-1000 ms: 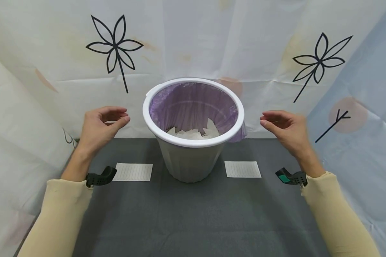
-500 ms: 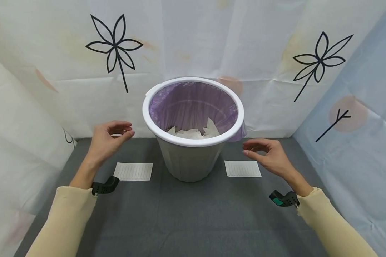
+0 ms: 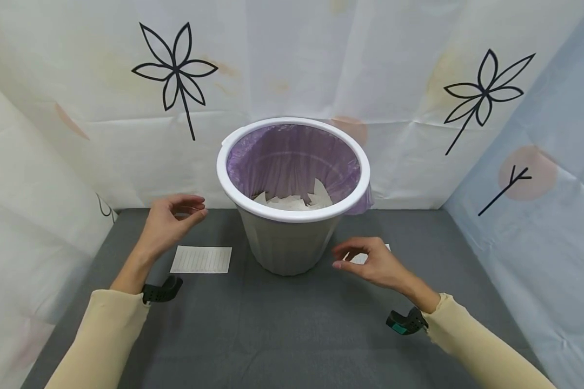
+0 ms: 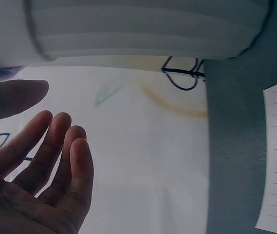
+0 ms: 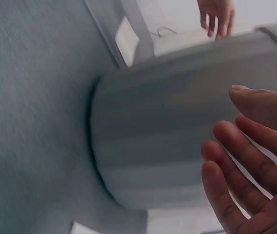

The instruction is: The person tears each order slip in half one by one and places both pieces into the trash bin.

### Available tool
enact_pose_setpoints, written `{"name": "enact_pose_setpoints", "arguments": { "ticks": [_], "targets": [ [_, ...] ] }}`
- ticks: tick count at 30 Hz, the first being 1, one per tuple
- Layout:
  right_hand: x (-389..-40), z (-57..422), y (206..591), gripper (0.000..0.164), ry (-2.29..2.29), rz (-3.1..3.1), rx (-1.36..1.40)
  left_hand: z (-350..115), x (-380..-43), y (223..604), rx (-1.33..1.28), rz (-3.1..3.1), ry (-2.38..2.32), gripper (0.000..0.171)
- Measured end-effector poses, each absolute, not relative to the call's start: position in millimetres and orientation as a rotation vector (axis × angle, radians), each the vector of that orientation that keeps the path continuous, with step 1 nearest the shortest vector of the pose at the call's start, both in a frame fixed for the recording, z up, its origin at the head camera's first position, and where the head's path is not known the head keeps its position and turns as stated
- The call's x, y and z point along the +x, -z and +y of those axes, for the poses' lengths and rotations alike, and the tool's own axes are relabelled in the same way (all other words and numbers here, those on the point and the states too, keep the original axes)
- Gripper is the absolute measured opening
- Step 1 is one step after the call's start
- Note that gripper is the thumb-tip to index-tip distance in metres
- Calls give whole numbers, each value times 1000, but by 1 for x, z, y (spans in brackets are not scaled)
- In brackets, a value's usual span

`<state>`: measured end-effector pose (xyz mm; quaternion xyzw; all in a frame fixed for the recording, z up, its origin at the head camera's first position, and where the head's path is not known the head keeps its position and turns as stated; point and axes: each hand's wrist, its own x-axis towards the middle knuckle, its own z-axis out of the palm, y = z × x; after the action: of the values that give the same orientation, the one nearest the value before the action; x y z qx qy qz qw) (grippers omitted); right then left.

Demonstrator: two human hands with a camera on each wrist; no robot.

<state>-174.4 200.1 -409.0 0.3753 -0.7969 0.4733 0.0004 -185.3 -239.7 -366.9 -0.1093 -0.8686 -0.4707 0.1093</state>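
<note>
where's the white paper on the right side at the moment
In the head view, the white paper lies on the gray table, to the right of the bin, partly hidden by the right hand.

White cloth [image 3: 292, 59] behind table's [image 3: 292, 335] back edge, w/ 2 blk flower drawings: L one [image 3: 175, 69] above that edge, R one [image 3: 484, 93] up past back R corner. Bluish cloth [image 3: 550, 259] along R edge, w/ pink circle [image 3: 541, 181] & blk twig [image 3: 508, 186]. Thin dk cord [image 3: 111, 212] nr back L corner.
</note>
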Motion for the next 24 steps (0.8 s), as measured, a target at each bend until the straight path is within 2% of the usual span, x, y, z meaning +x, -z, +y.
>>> {"name": "enact_pose_setpoints", "arguments": {
  "ticks": [12,24],
  "targets": [
    [-157,147,438,20,-1646,-2532,1245,-253,-178,412,-285,-2677,1363,35],
    [-139,100,459,23,-1822,-2498,1317,-289,-170,461,-165,-2797,1278,48]
  ]
}}
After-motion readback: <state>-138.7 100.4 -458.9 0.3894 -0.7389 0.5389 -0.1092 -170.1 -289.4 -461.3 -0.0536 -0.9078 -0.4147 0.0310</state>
